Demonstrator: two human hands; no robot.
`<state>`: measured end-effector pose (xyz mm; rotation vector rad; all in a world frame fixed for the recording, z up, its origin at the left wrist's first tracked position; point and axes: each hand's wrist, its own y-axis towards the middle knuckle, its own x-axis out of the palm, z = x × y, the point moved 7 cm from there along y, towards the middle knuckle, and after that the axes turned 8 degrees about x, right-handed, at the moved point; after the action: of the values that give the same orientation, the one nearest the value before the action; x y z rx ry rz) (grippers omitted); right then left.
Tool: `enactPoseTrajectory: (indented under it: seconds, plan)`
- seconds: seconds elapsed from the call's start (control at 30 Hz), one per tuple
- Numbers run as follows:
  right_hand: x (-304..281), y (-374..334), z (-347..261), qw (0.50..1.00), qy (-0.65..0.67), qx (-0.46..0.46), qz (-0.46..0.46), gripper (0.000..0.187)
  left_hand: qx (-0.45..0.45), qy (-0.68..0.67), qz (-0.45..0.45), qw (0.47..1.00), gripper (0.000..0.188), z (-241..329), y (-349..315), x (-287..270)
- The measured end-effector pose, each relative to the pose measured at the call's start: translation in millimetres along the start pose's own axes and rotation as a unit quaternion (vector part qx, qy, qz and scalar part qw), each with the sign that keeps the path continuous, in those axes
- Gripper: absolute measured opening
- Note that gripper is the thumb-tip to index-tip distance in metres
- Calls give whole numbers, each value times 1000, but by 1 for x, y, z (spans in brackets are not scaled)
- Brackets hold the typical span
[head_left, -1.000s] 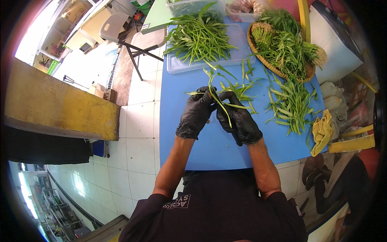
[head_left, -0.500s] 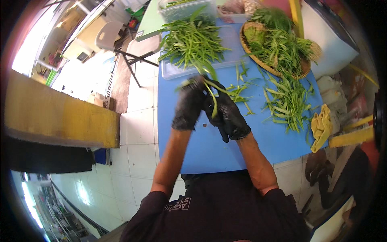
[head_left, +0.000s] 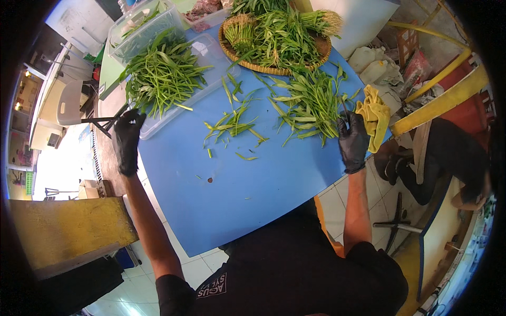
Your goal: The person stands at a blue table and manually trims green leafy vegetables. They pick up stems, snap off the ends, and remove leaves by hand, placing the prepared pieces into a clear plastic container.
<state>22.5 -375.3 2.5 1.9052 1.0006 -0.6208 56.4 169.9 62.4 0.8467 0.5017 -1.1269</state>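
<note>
My left hand (head_left: 126,143), in a black glove, is beside the near left corner of a clear plastic lid (head_left: 203,50). Its fingers look slightly apart, with nothing visible between them. Long-leafed greens (head_left: 163,76) are heaped on that lid. Over to the right, my black-gloved right hand (head_left: 352,141) is at the stem ends of a loose pile of leafy greens (head_left: 311,100). Its fingers are closed, and a thin dark sliver sticks up from them, too small to name. Torn leaves and stem bits (head_left: 232,124) lie between the two piles.
A round woven tray (head_left: 274,70) bears bundled greens at the far side of the blue table (head_left: 237,195). Behind the lid stands a clear plastic tub (head_left: 150,34). A yellow cloth (head_left: 374,116) hangs at the right edge; a yellow bar (head_left: 443,100) is beyond it.
My hands were together over the table with a green stem between them. Now they are wide apart, left by the lid, right at the pile. The view has turned to the right.
</note>
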Motion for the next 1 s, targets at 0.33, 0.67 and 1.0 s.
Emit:
enactPoseTrajectory:
  seconds: [0.33,0.67,1.0]
  plan:
    - [-23,46,-5,978,195,32,-71,17,-105,-261,-12,960,20,26,-79,59]
    - [62,-50,-151,768,496,188,-360,12,-108,-494,-72,860,17,112,-114,122]
    - [90,-101,-212,696,521,209,-449,10,-141,-538,40,830,18,93,-133,107]
